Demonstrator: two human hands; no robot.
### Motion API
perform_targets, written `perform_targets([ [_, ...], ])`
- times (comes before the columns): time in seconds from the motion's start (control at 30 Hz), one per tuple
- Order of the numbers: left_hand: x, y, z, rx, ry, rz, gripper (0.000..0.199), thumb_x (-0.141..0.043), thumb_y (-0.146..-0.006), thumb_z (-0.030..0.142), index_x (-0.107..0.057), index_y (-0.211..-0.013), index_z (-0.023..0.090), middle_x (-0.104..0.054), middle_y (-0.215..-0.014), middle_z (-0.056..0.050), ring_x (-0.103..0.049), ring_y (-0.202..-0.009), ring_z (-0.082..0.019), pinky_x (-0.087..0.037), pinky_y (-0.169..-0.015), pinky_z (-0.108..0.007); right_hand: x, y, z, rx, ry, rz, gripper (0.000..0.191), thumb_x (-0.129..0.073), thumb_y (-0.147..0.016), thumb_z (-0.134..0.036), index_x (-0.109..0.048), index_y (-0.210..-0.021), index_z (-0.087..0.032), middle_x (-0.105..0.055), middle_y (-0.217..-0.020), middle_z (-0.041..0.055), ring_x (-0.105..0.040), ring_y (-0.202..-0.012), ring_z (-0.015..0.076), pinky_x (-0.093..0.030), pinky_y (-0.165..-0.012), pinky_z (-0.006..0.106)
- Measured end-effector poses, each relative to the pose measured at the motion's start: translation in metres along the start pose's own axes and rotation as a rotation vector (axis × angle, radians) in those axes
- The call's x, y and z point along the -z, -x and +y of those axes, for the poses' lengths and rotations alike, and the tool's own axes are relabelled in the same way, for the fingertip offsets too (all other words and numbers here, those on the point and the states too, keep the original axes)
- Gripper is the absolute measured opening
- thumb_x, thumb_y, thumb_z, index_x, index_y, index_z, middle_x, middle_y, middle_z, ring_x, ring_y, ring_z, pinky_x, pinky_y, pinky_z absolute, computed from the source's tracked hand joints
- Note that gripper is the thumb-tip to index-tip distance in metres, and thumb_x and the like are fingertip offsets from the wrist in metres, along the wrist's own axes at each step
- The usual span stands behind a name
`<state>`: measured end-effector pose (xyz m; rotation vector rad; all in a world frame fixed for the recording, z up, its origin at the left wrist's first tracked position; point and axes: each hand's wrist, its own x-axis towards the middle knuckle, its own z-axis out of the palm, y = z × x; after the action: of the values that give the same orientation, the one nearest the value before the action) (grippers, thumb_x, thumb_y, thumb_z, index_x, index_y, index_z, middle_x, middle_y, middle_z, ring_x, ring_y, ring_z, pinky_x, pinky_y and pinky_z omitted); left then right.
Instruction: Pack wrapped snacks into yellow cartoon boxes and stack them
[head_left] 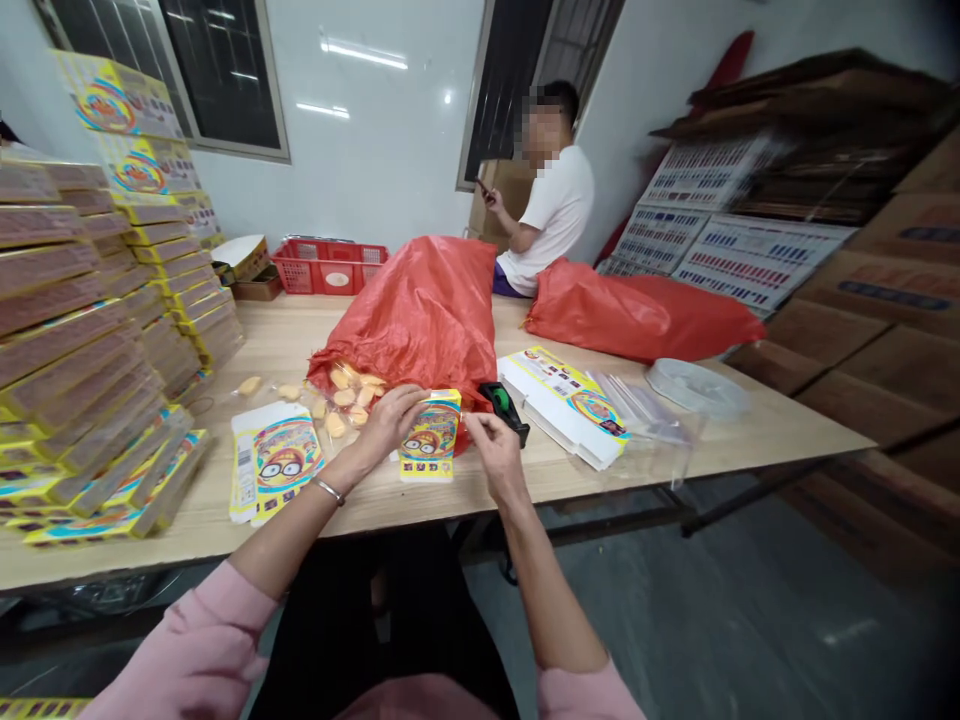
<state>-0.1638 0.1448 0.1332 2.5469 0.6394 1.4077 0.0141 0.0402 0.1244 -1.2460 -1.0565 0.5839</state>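
A person's two bare hands work at the near edge of a pale wooden table (352, 505), with a small yellow box (431, 440) upright between them, a cartoon face in glasses on its front. The left hand (396, 418), a bracelet (328, 491) at its wrist, holds the box by its upper left side; the right hand (493, 450) has thumb and fingers drawn narrow together at the upper right edge, and whether they pinch anything thin is too small to tell. Just beyond the right hand is a black tape dispenser (507, 412) with a green centre. Behind the left hand, wrapped yellow pieces (352, 388) spill from the mouth of a large red sack (427, 300). Left of the box lie flat printed cartons (279, 460); to its right, past the dispenser, are more white and yellow cartons (562, 400), clear plastic sheets (637, 405) and a pale round coil (694, 385). Tall stacks of packed boxes (75, 330) fill the table's left end. Farther back are a red basket (330, 268) and a second red sack (637, 310), with a seated person in a white shirt (564, 205) behind, holding a phone (485, 190); brown cardboard boxes (862, 310) are piled at far right
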Motion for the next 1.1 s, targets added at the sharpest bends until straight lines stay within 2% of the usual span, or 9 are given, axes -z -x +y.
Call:
perform_targets([
  [0.1, 0.0, 0.0, 0.002, -0.013, -0.025, 0.014, 0.024, -0.051, -0.097, 0.027, -0.067, -0.113, 0.017, -0.07, -0.111, -0.012, -0.067, -0.104, -0.021, -0.056, -0.09, -0.04, -0.033, -0.011, -0.013, -0.11, -0.104, -0.025, 0.037, -0.067, -0.074, -0.052, -0.068, -0.08, -0.015, -0.068, -0.074, 0.0031, -0.062, -0.069, 0.0173, -0.05, -0.064, 0.027],
  [0.23, -0.001, 0.0, 0.004, -0.011, -0.054, 0.01, 0.024, -0.051, -0.096, 0.024, -0.064, -0.115, 0.017, -0.069, -0.111, -0.011, -0.066, -0.104, -0.022, -0.057, -0.09, -0.04, -0.051, -0.019, -0.01, -0.142, -0.102, 0.028, 0.034, -0.066, -0.073, -0.05, -0.065, -0.07, -0.016, -0.065, -0.067, 0.0018, -0.06, -0.064, 0.0158, -0.049, -0.062, 0.025],
  [0.5, 0.0, 0.002, 0.004, -0.009, -0.05, -0.055, 0.026, -0.048, -0.096, 0.02, -0.059, -0.12, 0.018, -0.066, -0.119, -0.012, -0.061, -0.115, -0.024, -0.051, -0.098, -0.044, -0.057, -0.022, -0.018, -0.198, -0.028, 0.058, 0.031, -0.064, -0.072, -0.045, -0.069, -0.066, -0.015, -0.066, -0.063, 0.0025, -0.061, -0.062, 0.0169, -0.047, -0.057, 0.025],
  [0.63, 0.003, 0.0, 0.004, -0.017, -0.069, -0.125, 0.034, -0.046, -0.097, 0.021, -0.053, -0.13, 0.019, -0.063, -0.122, -0.013, -0.06, -0.114, -0.024, -0.051, -0.097, -0.044, -0.055, -0.022, -0.029, -0.233, 0.013, 0.059, 0.029, -0.063, -0.071, -0.04, -0.066, -0.057, -0.015, -0.063, -0.055, 0.0013, -0.06, -0.057, 0.0165, -0.045, -0.053, 0.025],
  [0.8, 0.01, -0.006, 0.005, -0.083, -0.06, -0.214, 0.031, -0.043, -0.099, 0.022, -0.057, -0.126, 0.017, -0.061, -0.117, -0.014, -0.058, -0.11, -0.024, -0.05, -0.095, -0.041, -0.048, -0.023, -0.036, -0.223, 0.051, 0.025, 0.026, -0.064, -0.071, -0.032, -0.06, -0.05, -0.016, -0.056, -0.048, -0.0022, -0.054, -0.05, 0.0117, -0.039, -0.048, 0.021],
  [0.93, 0.013, -0.013, 0.006, -0.112, -0.044, -0.263, 0.03, -0.043, -0.099, 0.022, -0.057, -0.124, 0.014, -0.061, -0.114, -0.013, -0.059, -0.105, -0.022, -0.051, -0.092, -0.038, -0.043, -0.021, -0.035, -0.387, -0.161, -0.03, 0.026, -0.07, -0.074, -0.029, -0.061, -0.054, -0.015, -0.057, -0.047, -0.0022, -0.048, -0.041, 0.0069, -0.037, -0.042, 0.017],
  [1.0, 0.015, -0.015, 0.007, -0.126, -0.039, -0.275, 0.029, -0.042, -0.099, 0.021, -0.058, -0.122, 0.013, -0.061, -0.112, -0.013, -0.059, -0.102, -0.021, -0.052, -0.09, -0.037, -0.041, -0.017, -0.033, -0.495, -0.357, -0.083, 0.022, -0.074, -0.075, -0.029, -0.065, -0.064, -0.013, -0.064, -0.054, 0.0005, -0.053, -0.043, 0.007, -0.043, -0.044, 0.016],
  [1.1, 0.016, -0.016, 0.008, -0.143, -0.041, -0.282, 0.028, -0.042, -0.099, 0.021, -0.058, -0.121, 0.013, -0.061, -0.109, -0.012, -0.06, -0.1, -0.02, -0.052, -0.088, -0.036, -0.036, -0.011, -0.029, -0.554, -0.574, -0.183, 0.018, -0.078, -0.076, -0.029, -0.069, -0.077, -0.013, -0.071, -0.067, 0.0033, -0.063, -0.055, 0.009, -0.053, -0.056, 0.017],
])
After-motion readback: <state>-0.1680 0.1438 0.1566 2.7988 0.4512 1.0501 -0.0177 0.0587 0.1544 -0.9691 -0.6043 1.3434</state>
